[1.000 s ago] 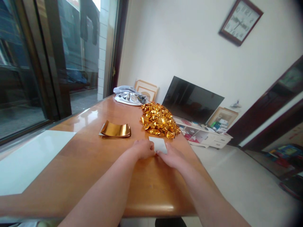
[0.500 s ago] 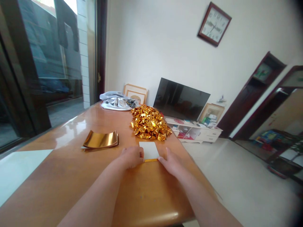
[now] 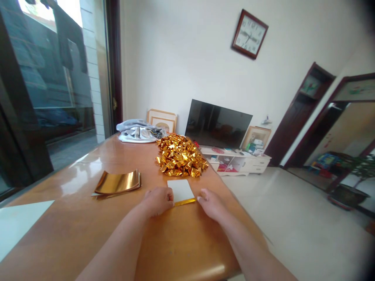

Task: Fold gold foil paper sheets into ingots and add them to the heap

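A small white paper sheet (image 3: 180,190) lies on the wooden table (image 3: 187,242), with a narrow gold foil strip (image 3: 184,202) showing along its lower edge. My left hand (image 3: 156,201) rests curled against the sheet's lower left side, its fingertips at the edge. My right hand (image 3: 211,204) lies just right of the strip, fingers loose, its tip at the strip's right end. Behind the sheet rises a heap of crumpled gold foil (image 3: 181,156). To the left lies a curled stack of gold foil sheets (image 3: 117,182).
A folded silver-grey cloth (image 3: 137,132) lies at the far end of the table, and a white board (image 3: 20,228) lies on its left. A glass door stands along the left side. Beyond the table are a dark television (image 3: 218,123) and a white cabinet (image 3: 234,160).
The gold strip now shows more under the white sheet, and my right hand has drawn slightly away to the right. The whole view has swung, with the room sliding left in the picture.
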A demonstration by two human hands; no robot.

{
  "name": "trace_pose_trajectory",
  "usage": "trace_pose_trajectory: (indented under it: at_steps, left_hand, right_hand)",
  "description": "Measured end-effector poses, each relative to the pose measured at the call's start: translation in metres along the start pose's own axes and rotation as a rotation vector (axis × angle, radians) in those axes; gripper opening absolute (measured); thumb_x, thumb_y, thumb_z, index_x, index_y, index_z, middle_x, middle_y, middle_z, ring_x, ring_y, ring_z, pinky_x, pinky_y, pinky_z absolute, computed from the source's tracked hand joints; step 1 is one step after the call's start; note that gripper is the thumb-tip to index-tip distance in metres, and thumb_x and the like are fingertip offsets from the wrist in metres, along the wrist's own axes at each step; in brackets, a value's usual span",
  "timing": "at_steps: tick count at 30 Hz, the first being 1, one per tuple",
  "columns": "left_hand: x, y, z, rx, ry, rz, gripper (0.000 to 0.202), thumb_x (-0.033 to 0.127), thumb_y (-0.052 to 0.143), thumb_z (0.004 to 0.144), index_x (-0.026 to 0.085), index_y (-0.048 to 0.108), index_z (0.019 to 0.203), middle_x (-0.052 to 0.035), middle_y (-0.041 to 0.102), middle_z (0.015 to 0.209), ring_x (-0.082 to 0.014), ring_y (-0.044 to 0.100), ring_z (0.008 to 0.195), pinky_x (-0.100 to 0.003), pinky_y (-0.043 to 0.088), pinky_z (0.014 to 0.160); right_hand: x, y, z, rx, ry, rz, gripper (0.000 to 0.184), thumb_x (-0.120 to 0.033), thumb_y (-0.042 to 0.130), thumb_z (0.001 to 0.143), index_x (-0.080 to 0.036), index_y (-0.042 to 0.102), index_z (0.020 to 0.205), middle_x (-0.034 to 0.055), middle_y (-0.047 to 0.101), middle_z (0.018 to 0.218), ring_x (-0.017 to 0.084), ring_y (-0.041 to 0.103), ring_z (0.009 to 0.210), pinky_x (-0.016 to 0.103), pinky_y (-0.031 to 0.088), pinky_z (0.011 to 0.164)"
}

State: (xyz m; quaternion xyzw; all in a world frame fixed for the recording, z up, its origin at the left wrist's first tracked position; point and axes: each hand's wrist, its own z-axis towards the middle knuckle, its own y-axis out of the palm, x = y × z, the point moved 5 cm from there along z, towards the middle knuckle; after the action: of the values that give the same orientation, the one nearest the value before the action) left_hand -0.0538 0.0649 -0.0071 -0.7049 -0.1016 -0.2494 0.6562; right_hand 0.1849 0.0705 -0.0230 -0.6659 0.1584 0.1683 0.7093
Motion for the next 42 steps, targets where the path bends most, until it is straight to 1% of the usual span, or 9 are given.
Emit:
trace_pose_trajectory:
  at_steps: [7, 11, 16, 22, 26, 30, 34, 38, 42]
  left_hand:
    - [0.002, -0.002, -0.001, 0.012, 0.003, 0.001, 0.011, 0.030, 0.062, 0.074, 0.026, 0.070, 0.080, -0.0004, 0.074, 0.088, -0.0208, 0.066, 0.082, -0.027, 0.041, 0.069]
    - [0.003, -0.003, -0.002, 0.020, 0.007, 0.008, 0.009, 0.028, 0.063, 0.072, 0.024, 0.069, 0.078, -0.0004, 0.074, 0.084, -0.0206, 0.066, 0.080, -0.026, 0.039, 0.066]
    - [0.002, 0.000, 0.001, 0.026, 0.004, -0.075, 0.008, 0.026, 0.062, 0.073, 0.023, 0.067, 0.077, 0.0003, 0.071, 0.080, -0.0193, 0.065, 0.076, -0.025, 0.035, 0.061]
    - [0.000, -0.007, 0.007, 0.190, 0.007, -0.259, 0.042, 0.060, 0.060, 0.081, 0.019, 0.062, 0.084, -0.0007, 0.063, 0.071, -0.0184, 0.058, 0.068, -0.025, 0.031, 0.055]
    - [0.009, -0.005, 0.007, 0.149, 0.112, -0.436, 0.050, 0.068, 0.061, 0.079, 0.018, 0.056, 0.075, 0.0009, 0.058, 0.067, -0.0152, 0.052, 0.063, -0.025, 0.030, 0.053]
    - [0.032, -0.001, 0.002, 0.008, 0.275, -0.763, 0.043, 0.059, 0.064, 0.082, 0.017, 0.062, 0.088, -0.0036, 0.069, 0.087, -0.0185, 0.062, 0.080, -0.027, 0.046, 0.070]
    - [0.042, 0.002, 0.001, -0.022, 0.272, -0.911, 0.038, 0.049, 0.064, 0.083, 0.017, 0.064, 0.104, -0.0062, 0.072, 0.102, -0.0228, 0.065, 0.097, -0.032, 0.050, 0.087]
    - [0.039, 0.004, 0.008, 0.071, 0.261, -0.895, 0.029, 0.037, 0.062, 0.080, 0.017, 0.060, 0.100, -0.0051, 0.071, 0.094, -0.0210, 0.065, 0.089, -0.031, 0.051, 0.082]
    - [0.028, 0.001, 0.012, 0.267, 0.219, -0.583, 0.009, 0.027, 0.056, 0.079, 0.020, 0.055, 0.084, 0.0009, 0.061, 0.073, -0.0165, 0.058, 0.070, -0.026, 0.044, 0.065]
  right_hand:
    - [-0.010, 0.001, -0.007, -0.010, -0.113, 0.068, 0.035, -0.035, 0.056, 0.090, -0.024, 0.066, 0.122, 0.0045, 0.074, 0.099, 0.021, 0.066, 0.087, 0.027, 0.043, 0.071]
    - [-0.022, 0.005, -0.010, 0.004, -0.232, 0.071, 0.017, -0.028, 0.058, 0.087, -0.024, 0.072, 0.095, 0.0011, 0.070, 0.083, 0.017, 0.060, 0.075, 0.024, 0.034, 0.061]
    - [-0.018, 0.009, -0.006, 0.015, -0.208, 0.145, 0.010, -0.022, 0.059, 0.083, -0.020, 0.067, 0.078, -0.0003, 0.065, 0.073, 0.015, 0.056, 0.069, 0.023, 0.030, 0.057]
    - [-0.014, 0.010, -0.016, -0.048, -0.123, 0.596, 0.008, -0.026, 0.057, 0.081, -0.020, 0.058, 0.076, -0.0043, 0.054, 0.063, 0.013, 0.047, 0.058, 0.023, 0.031, 0.054]
    - [-0.025, 0.006, -0.030, -0.054, -0.003, 0.903, 0.011, -0.030, 0.058, 0.081, -0.020, 0.055, 0.077, -0.0055, 0.052, 0.061, 0.011, 0.044, 0.054, 0.023, 0.033, 0.054]
    - [-0.047, -0.001, -0.042, -0.036, -0.028, 1.051, 0.011, -0.030, 0.059, 0.082, -0.019, 0.056, 0.081, -0.0029, 0.058, 0.067, 0.011, 0.049, 0.058, 0.023, 0.037, 0.058]
    - [-0.061, 0.004, -0.047, -0.064, -0.032, 1.079, 0.011, -0.029, 0.059, 0.083, -0.020, 0.055, 0.079, -0.0033, 0.057, 0.065, 0.011, 0.048, 0.057, 0.023, 0.038, 0.057]
    - [-0.066, 0.013, -0.048, -0.093, -0.078, 1.065, 0.009, -0.029, 0.059, 0.084, -0.020, 0.057, 0.084, -0.0033, 0.057, 0.068, 0.012, 0.050, 0.059, 0.024, 0.040, 0.058]
    - [-0.061, 0.012, -0.047, 0.023, -0.146, 0.887, 0.010, -0.028, 0.057, 0.087, -0.020, 0.062, 0.092, -0.0025, 0.058, 0.073, 0.013, 0.053, 0.064, 0.025, 0.041, 0.059]
